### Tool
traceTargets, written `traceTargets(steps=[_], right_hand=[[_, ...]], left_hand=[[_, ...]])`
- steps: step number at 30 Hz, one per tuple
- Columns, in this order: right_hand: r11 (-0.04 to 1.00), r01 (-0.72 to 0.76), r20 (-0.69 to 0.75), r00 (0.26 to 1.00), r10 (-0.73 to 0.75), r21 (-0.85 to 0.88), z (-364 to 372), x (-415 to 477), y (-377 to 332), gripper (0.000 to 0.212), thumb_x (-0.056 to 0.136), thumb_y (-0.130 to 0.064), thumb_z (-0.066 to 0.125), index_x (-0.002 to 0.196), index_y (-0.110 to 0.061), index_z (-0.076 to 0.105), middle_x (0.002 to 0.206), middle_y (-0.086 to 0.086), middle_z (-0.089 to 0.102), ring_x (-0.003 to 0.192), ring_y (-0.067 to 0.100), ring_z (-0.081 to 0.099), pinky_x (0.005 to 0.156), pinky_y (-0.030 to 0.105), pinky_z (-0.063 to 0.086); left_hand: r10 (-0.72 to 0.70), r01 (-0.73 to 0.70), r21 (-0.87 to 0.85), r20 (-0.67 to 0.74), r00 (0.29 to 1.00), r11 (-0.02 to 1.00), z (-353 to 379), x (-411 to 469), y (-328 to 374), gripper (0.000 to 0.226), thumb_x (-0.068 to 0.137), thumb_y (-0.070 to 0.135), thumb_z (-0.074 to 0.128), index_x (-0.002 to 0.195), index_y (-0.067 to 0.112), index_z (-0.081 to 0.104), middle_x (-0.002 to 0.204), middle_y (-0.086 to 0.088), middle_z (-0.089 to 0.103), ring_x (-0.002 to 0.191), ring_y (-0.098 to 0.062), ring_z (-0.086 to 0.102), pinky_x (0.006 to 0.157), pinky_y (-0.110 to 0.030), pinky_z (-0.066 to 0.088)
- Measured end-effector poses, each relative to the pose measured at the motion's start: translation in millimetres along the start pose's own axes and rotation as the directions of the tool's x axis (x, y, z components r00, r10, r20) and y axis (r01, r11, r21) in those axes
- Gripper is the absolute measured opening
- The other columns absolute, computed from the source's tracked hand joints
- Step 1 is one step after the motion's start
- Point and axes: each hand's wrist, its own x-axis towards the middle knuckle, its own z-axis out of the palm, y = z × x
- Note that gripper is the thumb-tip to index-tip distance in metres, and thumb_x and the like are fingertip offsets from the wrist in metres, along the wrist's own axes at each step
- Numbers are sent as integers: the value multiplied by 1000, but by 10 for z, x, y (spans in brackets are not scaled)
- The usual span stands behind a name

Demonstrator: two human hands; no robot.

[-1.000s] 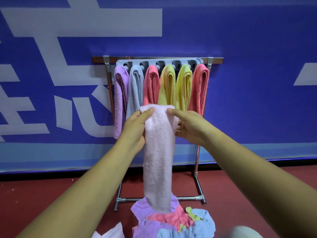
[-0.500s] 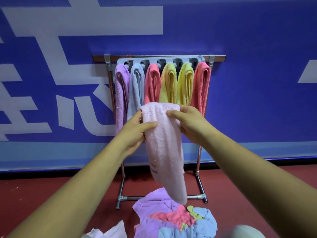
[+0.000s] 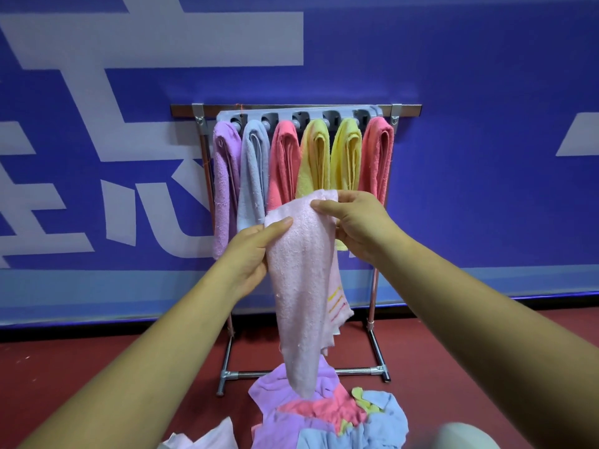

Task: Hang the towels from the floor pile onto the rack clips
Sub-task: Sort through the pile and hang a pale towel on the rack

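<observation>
Pale pink terry cloth is what both hands have hold of: the pink towel (image 3: 304, 286) hangs between them in front of the rack. The left hand (image 3: 251, 254) closes on the towel's left edge, thumb pressed across the front of the cloth near its top and the other fingers curled behind it. The right hand (image 3: 355, 226) sits a little higher and pinches the upper right corner, thumb on the near face and fingers hidden behind the fabric. From these two grips the towel falls in a long narrowing fold, its top edge slanting up toward the right hand and its lower tip dangling just above the floor pile (image 3: 330, 419). A few thin coloured stripes show on a flap at its right side. The pile is a heap of purple, pink, blue and yellow cloths on the red floor (image 3: 97, 367), with a white piece at the bottom edge of the view. Behind the hands stands the metal rack (image 3: 374, 306), and the grey clip bar (image 3: 223, 116) along its top carries six folded towels side by side: purple, blue, pink, two yellow, then coral. Beyond it is a blue wall (image 3: 486, 189) with large white lettering.
</observation>
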Motion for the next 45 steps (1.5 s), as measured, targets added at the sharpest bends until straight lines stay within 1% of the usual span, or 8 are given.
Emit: traceTargets(steps=[7, 13, 16, 22, 29, 35, 40, 45], right_hand=[[997, -30, -20, 999, 32, 73, 23, -12, 97, 22, 91, 3, 65, 112, 9, 66, 110, 29, 70, 95, 37, 71, 91, 46, 57], [902, 18, -117, 990, -76, -432, -191, 45, -120, 36, 91, -31, 69, 84, 4, 71, 64, 12, 64, 59, 22, 60, 61, 37, 52], [766, 157, -74, 963, -259, -624, -275, 112, -321, 27, 91, -34, 67, 86, -8, 73, 75, 4, 74, 65, 14, 65, 64, 32, 51], [939, 150, 484, 875, 20, -309, -59, 305, -408, 38, 97, -14, 61, 134, -5, 59, 130, 15, 65, 118, 26, 63, 103, 38, 47], [923, 142, 545, 834, 83, -357, 189, 401, -285, 43, 91, -23, 70, 108, 16, 61, 102, 22, 61, 94, 32, 56, 92, 46, 44], [979, 68, 565, 823, 52, -191, 303, 491, -321, 7, 95, -5, 61, 89, -2, 61, 78, 8, 65, 70, 17, 64, 66, 26, 53], [967, 66, 587, 804, 96, -248, 391, 644, -313, 15, 97, -4, 58, 82, -4, 59, 72, 4, 67, 64, 14, 65, 60, 23, 53], [942, 122, 567, 819, 82, -312, 581, 962, -340, 7, 94, -7, 65, 90, -2, 65, 87, 9, 68, 80, 19, 65, 73, 26, 54]], left_hand=[[90, -87, 77, -37, 995, 993, 69, 46, 110, 33, 86, 3, 69, 118, -4, 65, 109, -19, 73, 103, -28, 70, 90, -35, 56], [54, -59, 102, 52, 997, 993, 113, 89, 382, 24, 89, -3, 61, 112, -1, 67, 97, -14, 73, 86, -21, 71, 80, -29, 59], [-94, 52, 220, 186, 978, 974, 60, 95, 584, 24, 80, 2, 66, 102, 7, 71, 90, -9, 72, 84, -20, 66, 80, -32, 54], [-187, 78, 406, 236, 954, 910, 9, 133, 894, 40, 70, 7, 66, 109, 8, 74, 106, -14, 57, 94, -28, 45, 75, -31, 41], [-237, 69, 534, 252, 938, 843, -174, 67, 1104, 44, 67, 10, 63, 111, 5, 71, 96, -8, 67, 79, -16, 63, 65, -21, 54], [-305, 44, 643, 300, 904, 765, -482, 87, 1072, 17, 78, 26, 75, 90, 14, 78, 91, -1, 72, 84, -12, 66, 73, -22, 53], [-131, -36, 563, 253, 959, 826, -712, 200, 1204, 53, 72, 28, 79, 115, -1, 68, 98, -9, 73, 82, -15, 68, 67, -21, 54], [-27, -92, 574, 196, 980, 813, -821, 465, 1385, 25, 95, 10, 56, 114, -1, 69, 101, -11, 70, 88, -19, 63, 78, -25, 51]])
